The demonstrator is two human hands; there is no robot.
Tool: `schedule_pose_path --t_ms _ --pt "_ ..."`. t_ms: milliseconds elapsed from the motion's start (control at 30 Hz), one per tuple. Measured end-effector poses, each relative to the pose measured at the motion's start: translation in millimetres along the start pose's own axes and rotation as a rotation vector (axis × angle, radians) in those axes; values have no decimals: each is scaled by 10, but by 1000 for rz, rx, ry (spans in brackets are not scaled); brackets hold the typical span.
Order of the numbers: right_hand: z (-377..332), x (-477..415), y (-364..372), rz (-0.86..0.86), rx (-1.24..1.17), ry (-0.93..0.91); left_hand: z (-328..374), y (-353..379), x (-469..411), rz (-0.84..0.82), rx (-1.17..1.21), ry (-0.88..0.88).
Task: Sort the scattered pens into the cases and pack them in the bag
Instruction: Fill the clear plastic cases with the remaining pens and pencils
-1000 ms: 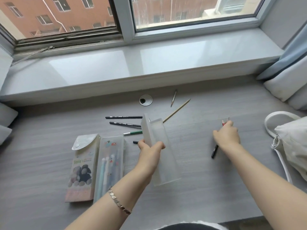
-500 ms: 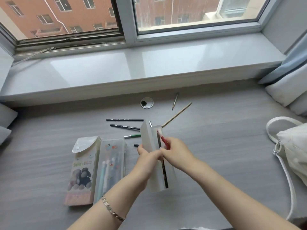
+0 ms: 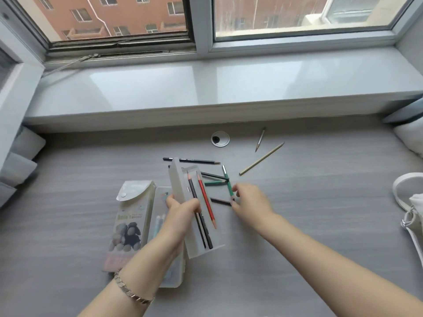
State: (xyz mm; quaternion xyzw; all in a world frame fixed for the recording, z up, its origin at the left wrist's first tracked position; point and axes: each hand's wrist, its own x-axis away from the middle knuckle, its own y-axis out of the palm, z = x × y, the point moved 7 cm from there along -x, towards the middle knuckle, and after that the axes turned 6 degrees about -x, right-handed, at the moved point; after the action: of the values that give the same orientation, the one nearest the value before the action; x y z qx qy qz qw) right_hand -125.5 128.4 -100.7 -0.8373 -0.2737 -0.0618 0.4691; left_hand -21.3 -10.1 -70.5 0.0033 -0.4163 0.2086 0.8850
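My left hand (image 3: 180, 213) grips a frosted clear pen case (image 3: 183, 186), held tilted with its lid open. Inside it lie a red pencil (image 3: 206, 200) and two dark pens (image 3: 202, 225). My right hand (image 3: 249, 200) pinches the lower end of a green pen (image 3: 227, 181) just right of the case. A green pencil (image 3: 214, 183), a dark pen (image 3: 219, 201) and black pencils (image 3: 192, 160) lie on the grey desk around it. Two tan pencils (image 3: 262, 159) lie farther right. The white bag (image 3: 412, 213) sits at the right edge.
A printed pouch with a snap flap (image 3: 128, 223) and a clear case of pastel pens (image 3: 160, 220) lie under my left forearm. A round cable grommet (image 3: 220, 139) sits by the window sill (image 3: 206, 88). Cushions flank both sides.
My right hand let the red pencil and dark pen drop into the case, then moved right and took hold of the green pen. The left hand kept the case.
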Motion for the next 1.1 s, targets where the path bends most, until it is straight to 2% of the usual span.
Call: schedule_pose_path --t_ms 100,200,333,467,600,667,767,833,867,933,967,1033,1100 --pt "8 25 225 -81 260 -102 10 -98 2 13 -6 -6" --pt "-48 51 263 -99 364 -201 12 -150 -8 22 -31 -6" --pt "-64 -57 78 -116 534 -239 22 -143 -4 13 -30 -7" --pt "-74 -167 -127 -130 604 -263 31 -107 22 -10 -24 -8" --pt "-219 -271 -60 -177 733 -546 33 -97 48 -20 -46 -29" --pt "-336 -317 -48 -181 836 -627 32 -112 60 -13 -56 -33" --pt "-369 -284 31 -269 909 -694 29 -144 65 -6 -45 -35" --pt "-339 -239 15 -251 919 -728 46 -180 79 -1 -41 -25" --pt "-276 -210 20 -317 949 -687 53 -198 85 2 -37 -19" --pt "-178 -174 -61 -264 775 -626 62 -225 105 6 -25 -3" --pt "-138 -166 -174 -227 618 -481 61 -238 109 10 -18 4" --pt "-83 -142 -424 -9 108 -244 57 -236 131 13 -13 10" --pt "-84 -31 -527 61 -476 -19 48 -193 156 8 -20 19"
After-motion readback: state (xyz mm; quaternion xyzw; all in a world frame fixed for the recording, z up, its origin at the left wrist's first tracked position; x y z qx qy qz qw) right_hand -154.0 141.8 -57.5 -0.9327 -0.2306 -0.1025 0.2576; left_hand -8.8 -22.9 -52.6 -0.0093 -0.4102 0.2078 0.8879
